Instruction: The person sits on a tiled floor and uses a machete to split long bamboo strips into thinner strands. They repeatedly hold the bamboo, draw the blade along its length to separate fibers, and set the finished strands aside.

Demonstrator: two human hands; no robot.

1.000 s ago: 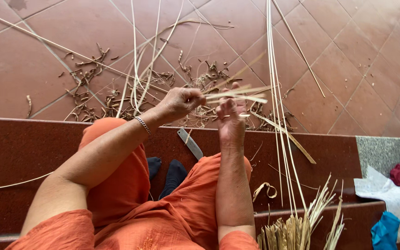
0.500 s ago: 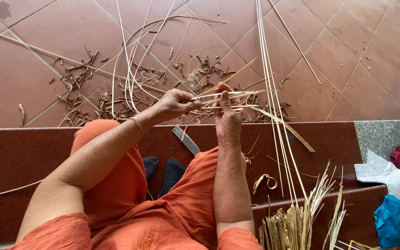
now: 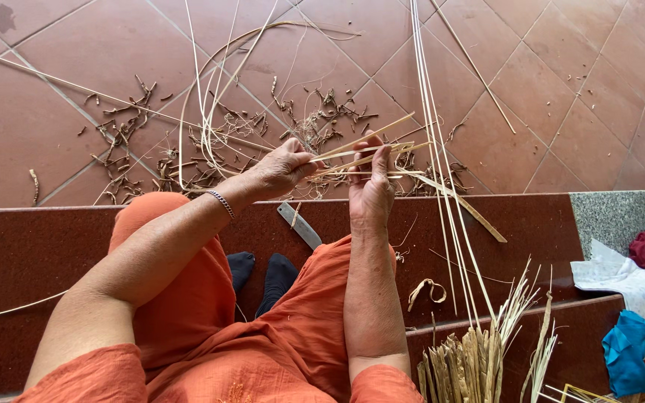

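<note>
left hand (image 3: 281, 168): the grip is pinched narrow on the near ends of the pale strips, knuckles up; a thin metal chain bracelet (image 3: 222, 204) sits on the wrist.
right hand (image 3: 372, 186): palm towards the camera, fingers upright, the grip closed lightly about the same strips where they cross it.
pale strips (image 3: 371, 149): flat, thin, straw-coloured slivers, dry and matt, fanned between the two hands above the edge of the step, their free ends pointing right.
long splints (image 3: 434, 149): narrow, straight, cream-coloured lengths running from the top of the view down to the bundle at the right.
bundle (image 3: 472, 366): stiff, split stalk ends, standing ragged beside the right knee.
shavings (image 3: 210, 142): dark, curled, brittle scraps scattered over the floor.
floor (image 3: 561, 89): smooth terracotta tiles laid on the diagonal.
step (image 3: 31, 246): polished dark red stone.
knife blade (image 3: 299, 225): flat grey metal, lying on the step between the knees.
clothes (image 3: 210, 328): crinkled orange cloth.
</note>
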